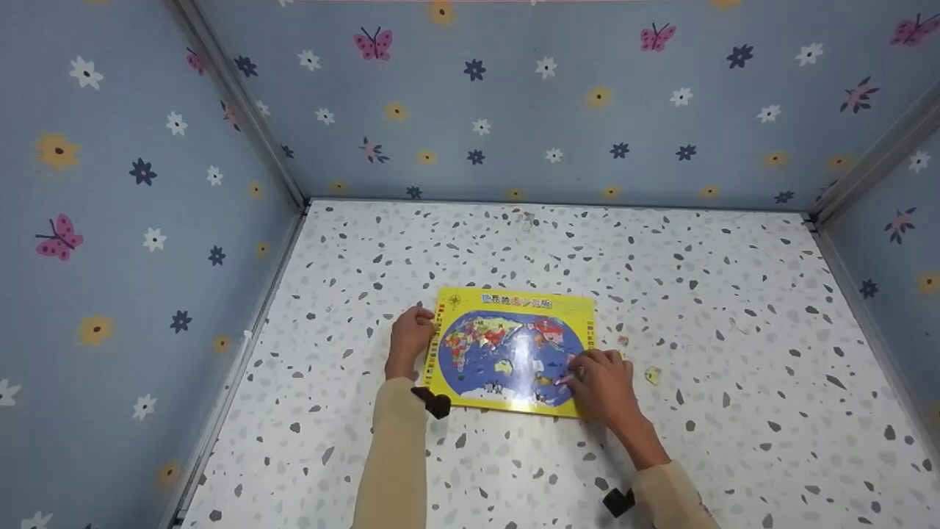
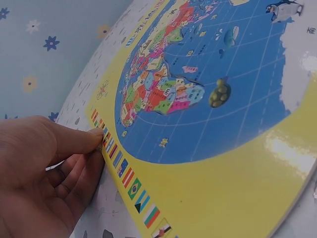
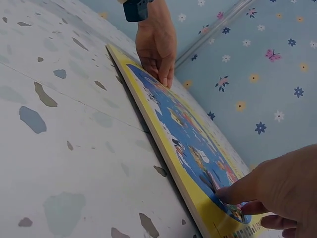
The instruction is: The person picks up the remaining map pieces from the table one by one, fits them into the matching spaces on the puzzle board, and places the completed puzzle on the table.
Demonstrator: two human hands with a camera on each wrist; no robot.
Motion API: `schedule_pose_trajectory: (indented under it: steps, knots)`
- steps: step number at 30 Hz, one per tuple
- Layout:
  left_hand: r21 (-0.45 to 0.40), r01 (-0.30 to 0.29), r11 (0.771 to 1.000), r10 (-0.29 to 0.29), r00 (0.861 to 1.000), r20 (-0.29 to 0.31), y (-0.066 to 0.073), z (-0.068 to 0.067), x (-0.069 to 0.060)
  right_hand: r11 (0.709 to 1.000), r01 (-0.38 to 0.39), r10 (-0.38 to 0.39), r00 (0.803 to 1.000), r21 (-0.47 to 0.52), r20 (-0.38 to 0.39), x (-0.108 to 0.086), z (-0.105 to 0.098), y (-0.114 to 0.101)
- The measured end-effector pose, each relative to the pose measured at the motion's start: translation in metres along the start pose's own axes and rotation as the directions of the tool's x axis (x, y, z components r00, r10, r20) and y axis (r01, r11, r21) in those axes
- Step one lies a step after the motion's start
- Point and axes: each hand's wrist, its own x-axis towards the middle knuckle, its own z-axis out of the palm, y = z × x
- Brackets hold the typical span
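Observation:
A yellow-bordered world map puzzle board [image 1: 514, 295] lies flat on the speckled tabletop. My left hand [image 1: 412, 334] holds its left edge; in the left wrist view, the thumb [image 2: 81, 142] presses on the row of printed flags with the fingers curled below the rim. Over the map's lower right part is my right hand [image 1: 606, 382]. Between its thumb and fingers is a small pinkish puzzle piece [image 1: 564, 380], which looks tilted up from the board in the right wrist view. The fingers hide part of that piece and the map under it.
A loose pale yellow puzzle piece [image 1: 652, 375] lies on the speckled tabletop [image 1: 734, 308] right of the board. A smaller reddish piece [image 1: 623, 341] is close to the board's right edge. Blue flowered panels [image 1: 514, 95] enclose the table at the back and sides.

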Motion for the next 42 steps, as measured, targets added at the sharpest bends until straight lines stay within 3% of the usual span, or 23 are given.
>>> schedule_pose_trajectory:
  steps: [3, 10, 17, 24, 32, 42]
  knots:
    - [0.018, -0.026, 0.999, 0.026, 1.000, -0.010, 0.000, 0.000, 0.001, 0.999, 0.033, -0.033, 0.999, 0.005, -0.012, 0.001, -0.002, 0.003]
    - [-0.011, 0.016, 1.000, -0.016, 1.000, 0.007, 0.001, 0.000, 0.001, 0.997, 0.075, -0.075, 0.997, 0.022, 0.013, 0.003, -0.004, 0.008]
    - [-0.046, 0.026, 0.999, -0.025, 1.000, 0.015, 0.001, 0.000, 0.000, 0.995, 0.082, -0.084, 0.996, 0.050, 0.040, 0.004, -0.004, 0.012]
    - [-0.046, 0.022, 0.999, -0.022, 1.000, 0.016, 0.001, -0.001, -0.002, 0.990, 0.032, -0.041, 0.997, 0.139, 0.058, 0.003, -0.002, 0.012]
    - [0.015, -0.017, 1.000, 0.017, 1.000, 0.001, -0.001, 0.000, 0.000, 0.970, 0.099, -0.103, 0.995, 0.224, 0.004, 0.000, 0.004, 0.014]
    - [0.019, 0.000, 1.000, -0.001, 1.000, 0.003, 0.001, 0.000, 0.000, 0.985, 0.047, -0.044, 0.999, 0.168, -0.018, -0.004, 0.006, 0.011]
